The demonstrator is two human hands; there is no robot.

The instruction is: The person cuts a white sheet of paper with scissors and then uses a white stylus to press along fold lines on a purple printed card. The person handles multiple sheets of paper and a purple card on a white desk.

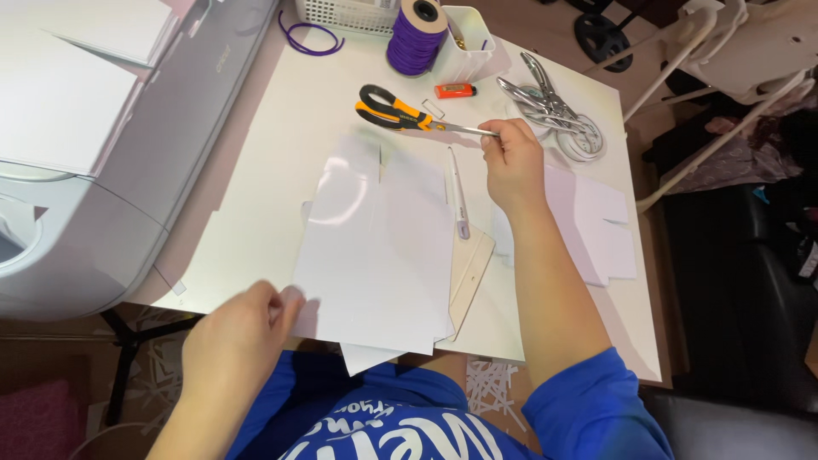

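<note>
Closest in, the left hand [243, 332] is resting at the near edge of the white table [281, 111], its fingers curled together and pressing on the near corner of a large glossy white die-cut card sheet [375, 247] that is lying flat just beyond its fingertips. The right hand [514, 162] is reaching farther out, its fingertips pinched onto the tip of the metal blades of a pair of orange-and-black-handled scissors [400, 112], whose handles are pointing away to the left of that hand. Just left of the right wrist a slim white pen-like tool [457, 194] is lying on the card sheet, and a flat beige wooden board [470, 264] is showing from under the sheet. Under the right forearm another white cut-out card piece [596, 230] is lying. Beyond the right hand, a silver metal hole punch [545, 94] and a spool of purple cord [416, 36] are sitting.
</note>
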